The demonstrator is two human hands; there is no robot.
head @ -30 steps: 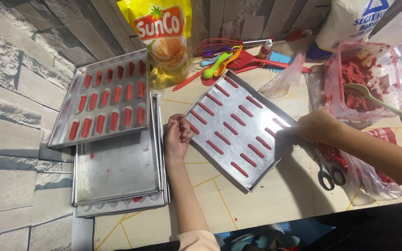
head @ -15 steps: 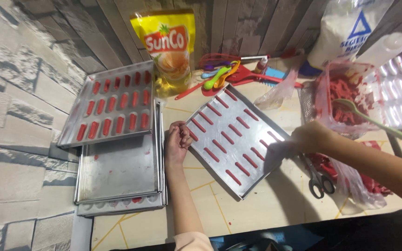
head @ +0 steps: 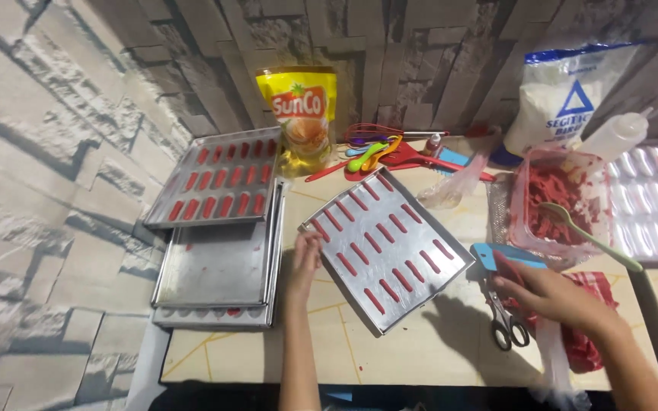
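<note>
A metal baking tray (head: 413,236) with rows of short red dough strips lies tilted on the tiled counter. My left hand (head: 305,257) grips its near-left edge. My right hand (head: 550,295) is off the tray, to its right. Its fingers curl on a clear plastic bag of red dough (head: 588,335), just below a blue scraper (head: 508,255) and beside scissors (head: 506,321).
At the left, a second tray of red strips (head: 222,183) rests on stacked empty trays (head: 218,266). A yellow oil pouch (head: 298,114), coloured spoons (head: 371,152), a flour bag (head: 565,91), a squeeze bottle (head: 618,133), a tub of red dough with a spatula (head: 554,205) and a moulded tray (head: 656,202) line the back and right.
My right hand has let go of the tray's right corner and moved right, onto the bag of red dough. My left hand stays at the tray's edge. The view has shifted.
</note>
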